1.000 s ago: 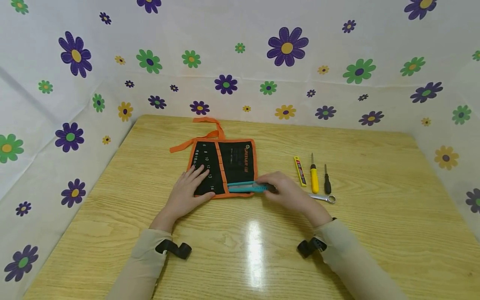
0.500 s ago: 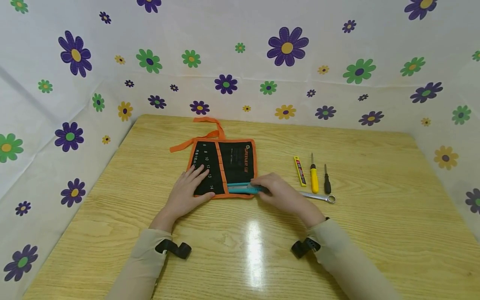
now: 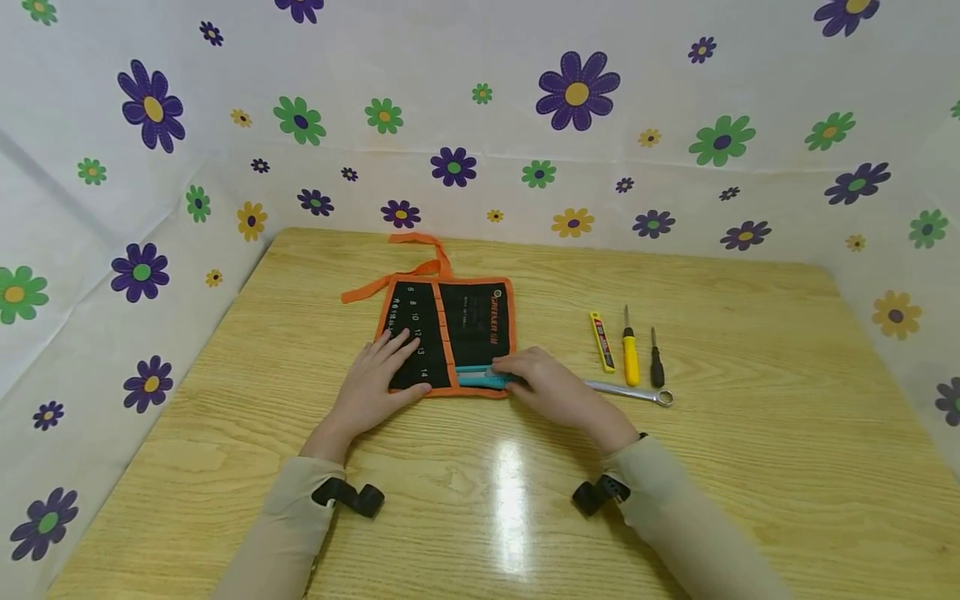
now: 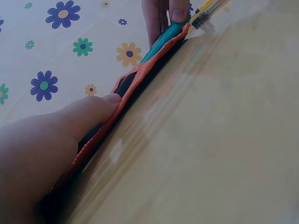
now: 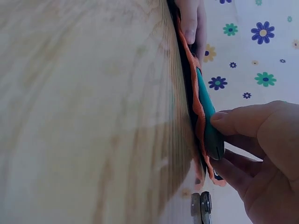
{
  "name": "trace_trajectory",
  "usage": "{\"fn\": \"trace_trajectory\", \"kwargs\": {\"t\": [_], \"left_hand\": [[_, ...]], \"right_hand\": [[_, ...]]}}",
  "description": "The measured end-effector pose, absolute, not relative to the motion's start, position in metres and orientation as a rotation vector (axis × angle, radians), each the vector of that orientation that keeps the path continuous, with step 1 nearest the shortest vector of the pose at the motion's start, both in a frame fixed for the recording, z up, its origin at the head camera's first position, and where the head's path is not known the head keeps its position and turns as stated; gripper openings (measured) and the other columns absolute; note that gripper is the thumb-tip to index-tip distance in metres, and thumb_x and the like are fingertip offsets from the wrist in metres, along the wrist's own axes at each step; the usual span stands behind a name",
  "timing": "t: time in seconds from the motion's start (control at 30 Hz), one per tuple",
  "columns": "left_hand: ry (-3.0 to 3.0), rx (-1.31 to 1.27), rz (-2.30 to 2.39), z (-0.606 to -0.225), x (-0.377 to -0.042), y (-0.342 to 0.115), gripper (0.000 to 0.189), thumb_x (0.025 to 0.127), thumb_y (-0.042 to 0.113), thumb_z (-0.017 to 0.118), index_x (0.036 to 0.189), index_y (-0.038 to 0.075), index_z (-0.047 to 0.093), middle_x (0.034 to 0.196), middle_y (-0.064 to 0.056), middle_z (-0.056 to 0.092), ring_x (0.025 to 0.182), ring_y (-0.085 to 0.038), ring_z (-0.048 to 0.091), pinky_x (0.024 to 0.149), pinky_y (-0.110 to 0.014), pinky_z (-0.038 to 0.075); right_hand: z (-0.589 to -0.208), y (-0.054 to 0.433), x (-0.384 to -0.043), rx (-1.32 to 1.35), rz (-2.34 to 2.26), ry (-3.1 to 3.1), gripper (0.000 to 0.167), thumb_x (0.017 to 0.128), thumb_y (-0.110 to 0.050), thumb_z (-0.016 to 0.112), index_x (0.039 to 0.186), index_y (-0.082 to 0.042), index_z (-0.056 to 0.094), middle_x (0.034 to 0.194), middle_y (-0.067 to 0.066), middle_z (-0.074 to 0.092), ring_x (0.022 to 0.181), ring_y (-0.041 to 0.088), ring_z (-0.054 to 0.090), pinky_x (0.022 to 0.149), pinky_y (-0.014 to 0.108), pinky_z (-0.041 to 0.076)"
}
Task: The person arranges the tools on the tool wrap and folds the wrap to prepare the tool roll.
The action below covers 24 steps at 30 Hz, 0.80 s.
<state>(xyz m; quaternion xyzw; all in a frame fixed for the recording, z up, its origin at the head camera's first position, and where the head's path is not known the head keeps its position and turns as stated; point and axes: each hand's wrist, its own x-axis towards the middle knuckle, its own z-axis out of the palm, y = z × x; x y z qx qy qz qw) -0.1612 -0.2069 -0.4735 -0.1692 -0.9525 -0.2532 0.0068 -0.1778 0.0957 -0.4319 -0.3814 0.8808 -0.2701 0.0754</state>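
A black tool pouch (image 3: 476, 321) with orange edging and numbered pockets lies spread on the table. My left hand (image 3: 375, 371) rests flat on its pocketed left part, fingers spread, with the thumb (image 4: 105, 105) along the near edge. A teal utility knife (image 3: 480, 381) lies across the pouch's lower right, its left end at the orange pocket edge. My right hand (image 3: 555, 387) pinches its dark right end; the right wrist view shows the thumb on top of the knife (image 5: 210, 112) and fingers beneath. Whether its left end sits inside a pocket is hidden.
Right of the pouch lie a yellow narrow box (image 3: 602, 343), a yellow-handled screwdriver (image 3: 631, 358) and a small black screwdriver (image 3: 657, 367). A wrench (image 3: 637, 392) lies below them, partly behind my right hand. Orange ties (image 3: 420, 268) trail from the pouch's top.
My right hand has moved left along with the utility knife, which now shows less of its length. More of the wrench is uncovered. My left hand has stayed put.
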Motion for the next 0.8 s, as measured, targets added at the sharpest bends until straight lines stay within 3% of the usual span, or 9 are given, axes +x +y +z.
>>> {"fn": "trace_trajectory", "kwargs": {"t": [0.53,0.8], "left_hand": [[-2.972,-0.542,-0.78,-0.474,-0.164,-0.207,0.078,0.087,0.058,0.06,0.15,0.018,0.036,0.156,-0.005,0.025,0.144,-0.029,0.011,0.115,-0.051,0.007],[-2.984,-0.537,-0.788,-0.475,-0.163,-0.205,0.077,0.088,0.056,0.059,0.15,0.018,0.035,0.156,-0.005,0.025,0.144,-0.029,0.011,0.115,-0.05,0.006]], "right_hand": [[-0.432,0.083,-0.18,-1.2,-0.8,2.673,0.031,0.092,-0.003,0.062,0.123,-0.001,0.064,0.129,0.013,0.059,0.113,0.028,0.053,0.092,0.039,0.046],[-0.432,0.072,-0.181,-1.168,-0.791,2.648,0.031,0.092,-0.002,0.062,0.122,0.001,0.064,0.128,0.014,0.059,0.117,0.03,0.054,0.098,0.041,0.043]]}}
